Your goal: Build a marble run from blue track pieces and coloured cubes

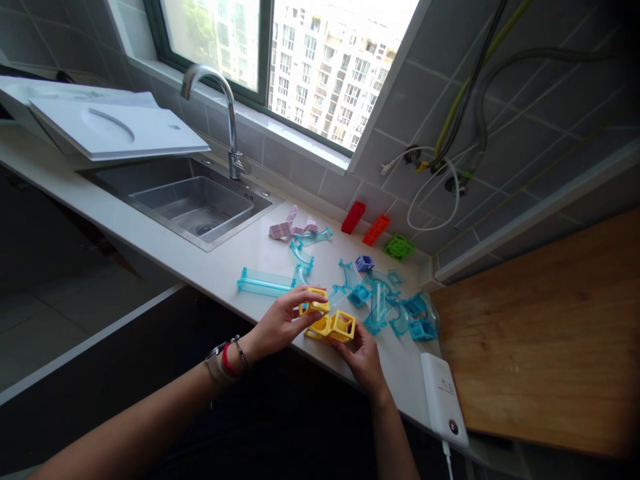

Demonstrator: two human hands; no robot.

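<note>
Both hands meet over a cluster of yellow hollow plastic cubes (336, 325) near the front edge of the white countertop (260, 257). My left hand (280, 323) pinches the upper yellow cube from the left. My right hand (364, 360) grips the lower cubes from beneath and behind. Just beyond lies a pile of translucent teal track pieces (385, 303), a long teal channel (265, 283) to the left, and a small blue cube (365, 263).
A steel sink (190, 200) with a tall faucet (227, 107) sits at the left, a white board (115, 127) beside it. Pink pieces (293, 227), red (353, 217), orange (376, 230) and green (399, 247) blocks line the wall. A white power bank (444, 400) and wooden board (545, 340) lie right.
</note>
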